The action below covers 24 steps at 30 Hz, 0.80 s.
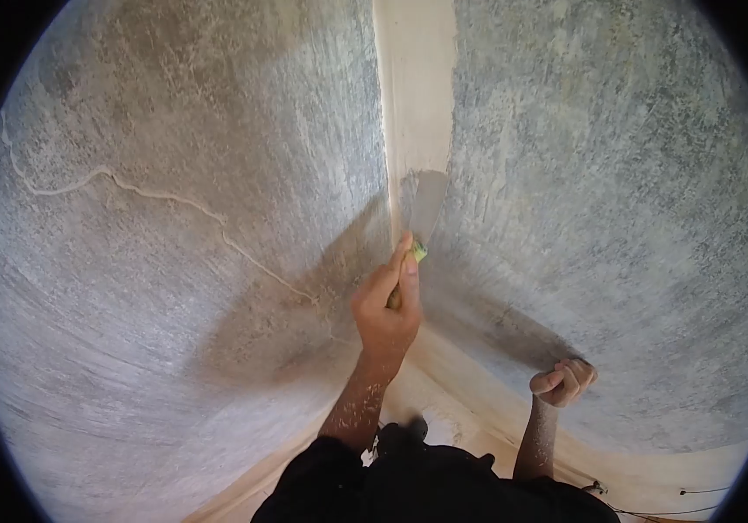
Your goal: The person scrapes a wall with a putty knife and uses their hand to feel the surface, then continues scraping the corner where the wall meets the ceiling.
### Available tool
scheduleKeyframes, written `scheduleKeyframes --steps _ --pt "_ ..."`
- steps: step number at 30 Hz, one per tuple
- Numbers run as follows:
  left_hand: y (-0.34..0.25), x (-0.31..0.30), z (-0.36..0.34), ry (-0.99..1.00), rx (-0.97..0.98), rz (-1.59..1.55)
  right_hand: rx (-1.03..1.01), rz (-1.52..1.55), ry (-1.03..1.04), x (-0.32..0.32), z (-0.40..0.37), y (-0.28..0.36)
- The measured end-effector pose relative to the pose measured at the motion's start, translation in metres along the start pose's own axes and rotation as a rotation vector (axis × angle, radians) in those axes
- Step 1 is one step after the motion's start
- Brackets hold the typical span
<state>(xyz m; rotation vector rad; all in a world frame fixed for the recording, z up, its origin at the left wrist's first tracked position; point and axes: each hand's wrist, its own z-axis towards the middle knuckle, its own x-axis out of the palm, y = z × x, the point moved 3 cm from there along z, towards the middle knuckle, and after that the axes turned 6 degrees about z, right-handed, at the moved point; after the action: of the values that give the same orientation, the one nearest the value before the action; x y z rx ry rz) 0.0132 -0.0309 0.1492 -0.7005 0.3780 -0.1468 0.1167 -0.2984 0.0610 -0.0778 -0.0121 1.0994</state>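
Note:
My left hand [389, 301] is closed around the yellow-green handle of a putty knife [427, 202]. Its broad grey blade points upward and lies against the pale plaster strip [420, 96] in the corner between two walls. Part of the handle is hidden by my fingers. Lower and to the right, my right hand [565, 382] is curled into a fist at the right wall, and no object shows in it. White specks dot both forearms.
Rough grey walls rise on the left [147, 288] and right [601, 200]. A pale, wavy filled crack [173, 199] crosses the left one. Thin dark cables [662, 512] run at the bottom right. My black-clothed body [444, 484] fills the bottom middle.

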Motion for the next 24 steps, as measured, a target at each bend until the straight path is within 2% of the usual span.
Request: scheduleKeyframes --steps 5,9,12,15,18,20,22,24 --pt "0.018 0.001 -0.024 0.042 0.039 -0.070 -0.024 -0.030 -0.029 -0.004 -0.001 -0.006" --pt "0.002 -0.002 0.006 -0.029 0.034 -0.077 0.014 -0.034 -0.008 -0.005 -0.005 -0.001" --pt "0.017 -0.009 -0.021 0.140 -0.031 -0.049 0.028 -0.063 -0.033 -0.003 -0.002 -0.002" --pt "0.024 -0.007 -0.016 0.042 0.121 -0.075 0.019 -0.048 -0.036 0.000 -0.004 -0.003" --pt "0.015 -0.006 0.009 -0.027 0.109 -0.090 0.035 -0.051 -0.036 0.002 -0.004 -0.001" --pt "0.025 -0.011 -0.006 0.135 0.024 -0.044 0.034 -0.066 -0.033 -0.001 -0.001 -0.002" --pt "0.028 -0.011 -0.011 0.195 -0.005 -0.028 0.026 -0.064 -0.034 0.001 0.000 0.000" --pt "0.027 -0.010 -0.010 0.167 0.018 -0.049 0.032 -0.063 -0.026 0.003 0.002 0.002"
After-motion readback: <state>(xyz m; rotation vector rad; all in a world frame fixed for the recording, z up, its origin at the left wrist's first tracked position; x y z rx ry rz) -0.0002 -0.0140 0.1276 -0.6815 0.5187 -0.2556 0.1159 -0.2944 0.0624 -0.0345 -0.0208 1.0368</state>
